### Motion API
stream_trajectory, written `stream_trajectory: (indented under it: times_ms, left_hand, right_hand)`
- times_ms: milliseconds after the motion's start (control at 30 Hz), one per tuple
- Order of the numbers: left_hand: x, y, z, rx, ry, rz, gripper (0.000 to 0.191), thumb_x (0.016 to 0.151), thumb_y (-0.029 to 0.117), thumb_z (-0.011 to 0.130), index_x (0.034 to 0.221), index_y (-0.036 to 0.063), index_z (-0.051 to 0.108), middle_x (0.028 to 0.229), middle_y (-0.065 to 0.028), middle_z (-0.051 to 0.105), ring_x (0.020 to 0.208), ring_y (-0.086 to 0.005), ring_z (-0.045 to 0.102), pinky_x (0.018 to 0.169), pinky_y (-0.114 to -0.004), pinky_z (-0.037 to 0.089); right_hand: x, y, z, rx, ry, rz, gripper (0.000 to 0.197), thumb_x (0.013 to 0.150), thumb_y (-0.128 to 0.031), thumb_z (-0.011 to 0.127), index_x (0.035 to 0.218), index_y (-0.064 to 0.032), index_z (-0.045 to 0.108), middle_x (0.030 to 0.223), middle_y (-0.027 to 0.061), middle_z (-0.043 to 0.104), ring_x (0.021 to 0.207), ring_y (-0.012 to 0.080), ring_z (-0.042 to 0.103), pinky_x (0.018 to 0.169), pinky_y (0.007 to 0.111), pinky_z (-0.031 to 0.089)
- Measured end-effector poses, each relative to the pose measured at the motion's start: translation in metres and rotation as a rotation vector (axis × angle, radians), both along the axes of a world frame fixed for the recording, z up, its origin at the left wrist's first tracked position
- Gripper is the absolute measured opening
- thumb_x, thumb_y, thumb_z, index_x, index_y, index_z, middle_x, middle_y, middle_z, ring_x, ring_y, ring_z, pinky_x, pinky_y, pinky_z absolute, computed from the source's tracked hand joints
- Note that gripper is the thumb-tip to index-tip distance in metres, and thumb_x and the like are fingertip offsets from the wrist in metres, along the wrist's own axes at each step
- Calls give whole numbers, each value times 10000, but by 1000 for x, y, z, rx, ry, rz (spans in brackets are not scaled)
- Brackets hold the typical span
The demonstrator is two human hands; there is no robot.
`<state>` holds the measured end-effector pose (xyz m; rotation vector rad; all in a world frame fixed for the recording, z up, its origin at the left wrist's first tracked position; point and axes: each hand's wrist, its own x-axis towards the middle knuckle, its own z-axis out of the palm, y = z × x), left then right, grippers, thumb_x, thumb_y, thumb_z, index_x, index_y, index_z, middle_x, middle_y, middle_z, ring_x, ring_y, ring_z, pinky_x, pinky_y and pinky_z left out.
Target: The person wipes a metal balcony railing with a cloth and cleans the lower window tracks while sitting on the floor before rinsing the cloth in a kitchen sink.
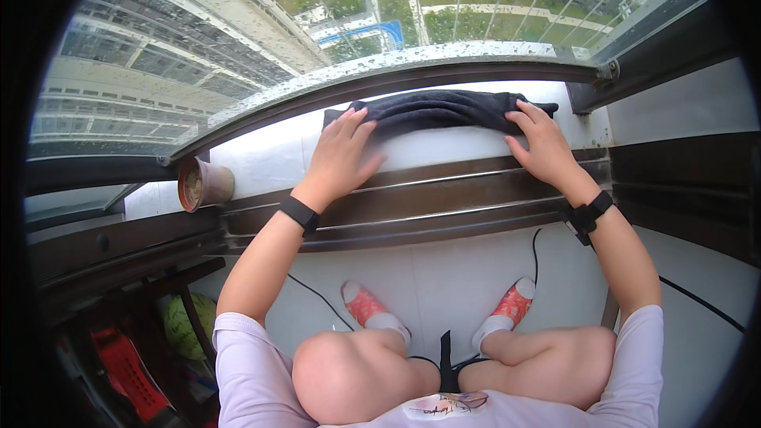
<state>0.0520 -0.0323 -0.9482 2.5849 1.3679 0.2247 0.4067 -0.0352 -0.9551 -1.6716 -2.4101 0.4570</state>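
Observation:
A dark cloth [437, 108] lies bunched in a long strip across the white window sill [452, 145], just inside the glass. My left hand [345, 157] reaches to the cloth's left end, its fingertips at the edge of the fabric and its thumb apart. At the opposite end, my right hand [538, 142] rests its spread fingers on the cloth. Neither hand visibly grasps it. Each wrist wears a black band. Folds run lengthwise along the cloth, and the surface beneath it is hidden.
A small flowerpot [205, 184] lies tilted at the sill's left end. Brown sliding-door tracks [428, 202] run below the sill. Thin black cables [324, 297] cross the floor. At lower left are a watermelon [189, 324] and a red plastic object [129, 371]. The window [416, 50] has water drops.

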Motion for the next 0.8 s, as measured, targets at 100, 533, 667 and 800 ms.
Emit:
stream_trajectory:
  times_ms: [100,533,667,800]
  left_hand:
    - [10,2,0,-223,187,-43,746,855,466,565,1446,125,264,1499,-170,216,1366,-398,221,1077,-542,219]
    - [50,63,-20,-288,62,115,352,944,268,439,1225,67,506,1060,-200,612,968,-373,580,833,-448,451]
    - [52,73,-29,-280,53,175,303,920,184,433,1182,72,539,1051,-191,623,958,-342,600,814,-413,476]
    - [35,68,-46,13,-30,174,319,866,130,460,1166,86,557,1018,-177,636,911,-327,620,783,-404,491]
  right_hand:
    - [-9,1,-7,-117,-144,-4,583,898,-357,529,1396,-109,356,1447,250,276,1340,432,249,1068,539,244]
    - [27,72,-38,120,-129,-116,346,924,-322,476,1028,-15,597,1029,212,584,990,389,533,905,500,400]
    - [35,88,-39,44,-136,-148,321,914,-278,473,897,-5,643,829,213,630,846,417,582,831,466,446]
    - [22,79,-26,-30,-203,-164,235,877,-177,495,1021,-49,631,1028,202,618,971,380,571,865,451,441]
